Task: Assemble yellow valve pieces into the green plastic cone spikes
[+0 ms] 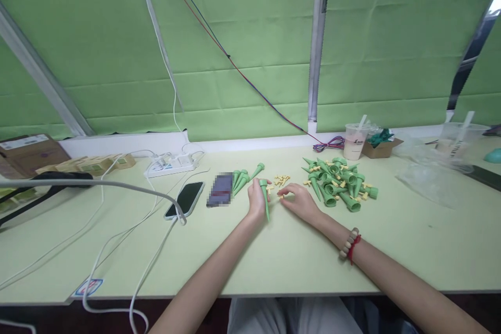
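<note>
Green cloth (242, 36) hangs behind the pale table (274, 261), which serves as the landmark for everything else. On the table's far right lies crumpled clear plastic (426, 169), and at its far left edge sits a brown cardboard box (29, 152). Toward the table's back, right of its middle, a heap of green cones (338, 182) is piled, with a lidded drink cup (355, 142) behind it. A smaller group of cones (241, 178) lies near the table's middle, beside a blurred card (220, 189) and a dark phone (185, 199); a white power strip (172, 163) rests behind the phone, its cables trailing over the table's left half. At the table's centre the left hand (256, 199) is curled around one green cone (265, 199), point aimed at the near edge. Just right of it the right hand (299, 201) rests on the table, fingertips pinching a small yellow piece (281, 195). More yellow pieces (282, 180) are scattered just behind the hands.
</note>
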Demonstrator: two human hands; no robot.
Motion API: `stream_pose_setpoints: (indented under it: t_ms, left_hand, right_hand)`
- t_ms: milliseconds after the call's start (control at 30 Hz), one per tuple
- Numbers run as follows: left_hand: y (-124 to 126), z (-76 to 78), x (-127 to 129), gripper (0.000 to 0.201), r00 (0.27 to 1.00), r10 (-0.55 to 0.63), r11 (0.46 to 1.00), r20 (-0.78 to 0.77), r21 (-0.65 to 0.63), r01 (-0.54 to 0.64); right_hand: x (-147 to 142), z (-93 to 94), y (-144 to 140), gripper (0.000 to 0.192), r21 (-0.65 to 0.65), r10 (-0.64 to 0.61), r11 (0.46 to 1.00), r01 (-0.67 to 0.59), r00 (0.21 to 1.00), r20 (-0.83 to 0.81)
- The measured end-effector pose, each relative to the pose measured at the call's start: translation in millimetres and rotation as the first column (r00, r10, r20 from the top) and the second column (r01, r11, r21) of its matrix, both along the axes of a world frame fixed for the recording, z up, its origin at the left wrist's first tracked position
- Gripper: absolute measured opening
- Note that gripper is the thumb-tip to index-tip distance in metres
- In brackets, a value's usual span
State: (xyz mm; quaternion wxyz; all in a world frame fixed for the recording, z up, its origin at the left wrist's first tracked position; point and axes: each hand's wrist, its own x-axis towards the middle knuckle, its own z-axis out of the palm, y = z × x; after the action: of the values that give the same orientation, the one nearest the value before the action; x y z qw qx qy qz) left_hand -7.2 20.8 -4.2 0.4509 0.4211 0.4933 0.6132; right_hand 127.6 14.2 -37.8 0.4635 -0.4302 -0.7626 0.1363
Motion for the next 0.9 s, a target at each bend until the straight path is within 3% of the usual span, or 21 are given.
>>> stream_pose_setpoints:
  t_ms: [133, 233, 533, 733, 900]
  left_hand:
    - [1, -2.0, 0, 0.031, 1.0, -0.01, 1.0, -0.016, -0.007, 0.009]
    - [2, -3.8, 0, 0.032, 0.999, -0.019, 1.0, -0.032, -0.009, 0.018]
    - [6, -6.7, -1, 0.036, 0.999, 0.02, 1.0, -0.04, 0.007, -0.019]
    - [0, -2.5, 0, 0.042, 0.993, 0.024, 0.985, -0.113, 0.174, -0.005]
    - [-3, -2.1, 1, 0.053, 0.991, 0.011, 0.965, -0.136, 0.261, 0.025]
  right_hand:
    - [-1, 1.6, 0, 0.02, -0.108, -0.045, 0.994, 0.009, 0.942, -0.334]
    - [-4, 6.2, -3, 0.03, -0.197, -0.062, 0.98, -0.036, 0.88, -0.47]
    - [-6, 10.9, -8, 0.024, -0.146, 0.001, 0.985, -0.091, 0.85, -0.527]
    - [-5, 13.0, -10, 0.021, -0.11, 0.033, 0.989, -0.101, 0.865, -0.502]
    - [-8, 10.6, -8, 0.032, -0.187, 0.052, 0.966, -0.18, 0.839, -0.542]
